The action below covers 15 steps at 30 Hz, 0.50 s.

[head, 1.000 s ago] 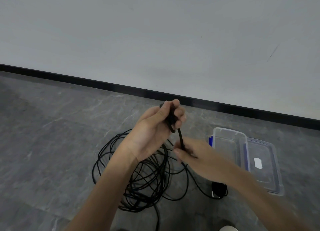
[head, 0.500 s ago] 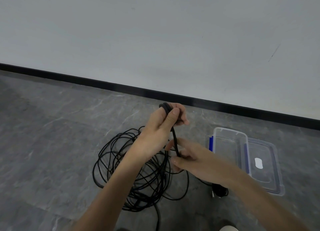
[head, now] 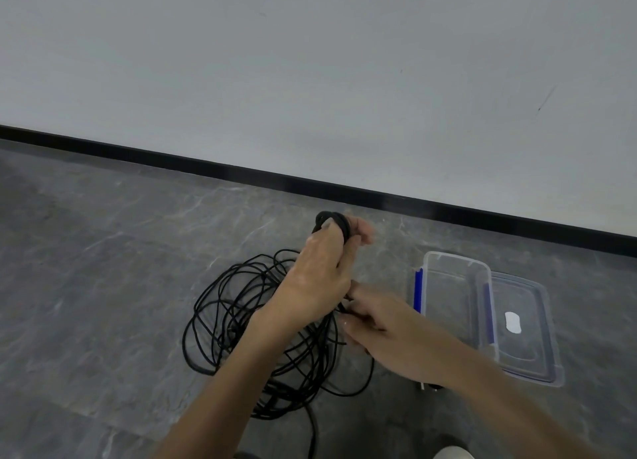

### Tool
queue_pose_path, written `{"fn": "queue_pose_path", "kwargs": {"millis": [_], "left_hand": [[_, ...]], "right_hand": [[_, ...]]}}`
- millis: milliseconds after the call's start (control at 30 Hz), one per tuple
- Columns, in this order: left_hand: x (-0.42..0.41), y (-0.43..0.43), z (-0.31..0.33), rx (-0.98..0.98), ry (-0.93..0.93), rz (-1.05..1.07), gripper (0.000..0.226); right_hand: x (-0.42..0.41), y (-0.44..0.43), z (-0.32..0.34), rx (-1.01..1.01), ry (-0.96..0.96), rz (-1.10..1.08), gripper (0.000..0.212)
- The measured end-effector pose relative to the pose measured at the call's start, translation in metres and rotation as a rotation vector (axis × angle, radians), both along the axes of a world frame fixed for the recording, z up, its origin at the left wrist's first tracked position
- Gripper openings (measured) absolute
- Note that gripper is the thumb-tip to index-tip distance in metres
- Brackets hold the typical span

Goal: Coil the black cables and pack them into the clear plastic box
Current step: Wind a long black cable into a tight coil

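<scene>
While gripping a small wound bundle [head: 333,221] of black cable in the left hand [head: 319,276], with fingers curled round it, held that hand up above the floor [head: 113,272]. Pinched the feeding strand [head: 343,307] with the right hand [head: 386,326] at about 5 o'clock from the left, just beside its wrist; probably thumb against fingers, though half hidden behind the left hand. Had the loose tangle [head: 234,324] sprawled on the floor at 7 o'clock from the left hand, under both forearms, with no clear long axis. Had the clear plastic box [head: 456,263] open at 3 o'clock from the right hand, near but apart, with long axis running 12 to 6 and lid [head: 524,348] flat just beside it at 3 o'clock. Judged the right hand nearer the box. For the next wrap, needed to draw strand from the tangle at 7 o'clock up toward the bundle at 12 o'clock.
</scene>
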<state>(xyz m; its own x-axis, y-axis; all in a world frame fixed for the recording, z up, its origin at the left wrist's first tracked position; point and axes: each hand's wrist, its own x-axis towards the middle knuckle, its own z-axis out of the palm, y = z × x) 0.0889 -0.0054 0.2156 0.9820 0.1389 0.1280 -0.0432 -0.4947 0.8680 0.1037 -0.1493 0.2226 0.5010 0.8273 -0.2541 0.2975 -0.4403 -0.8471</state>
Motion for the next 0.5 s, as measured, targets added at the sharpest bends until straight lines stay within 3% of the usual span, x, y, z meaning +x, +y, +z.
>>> {"fn": "queue_pose_path", "kwargs": {"millis": [100, 167, 233, 367, 500], "left_hand": [[0.0, 0.003, -0.002, 0.068, 0.044, -0.016, 0.025], [0.0, 0.006, -0.003, 0.096, 0.188, -0.087, 0.018], [-0.001, 0.008, -0.004, 0.056, 0.368, -0.168, 0.035], [-0.007, 0.002, 0.013, -0.181, 0.53, -0.355, 0.076], [-0.007, -0.003, 0.017, -0.475, 0.616, -0.462, 0.068]], "right_hand": [[0.002, 0.0, -0.001, 0.012, -0.103, 0.025, 0.022], [0.003, -0.002, 0.0, 0.016, -0.203, 0.055, 0.024], [0.006, -0.007, 0.002, 0.071, -0.338, 0.071, 0.022], [0.022, -0.02, 0.012, 0.226, -0.405, -0.049, 0.02], [0.035, -0.03, 0.013, 0.277, -0.371, -0.225, 0.028]]}}
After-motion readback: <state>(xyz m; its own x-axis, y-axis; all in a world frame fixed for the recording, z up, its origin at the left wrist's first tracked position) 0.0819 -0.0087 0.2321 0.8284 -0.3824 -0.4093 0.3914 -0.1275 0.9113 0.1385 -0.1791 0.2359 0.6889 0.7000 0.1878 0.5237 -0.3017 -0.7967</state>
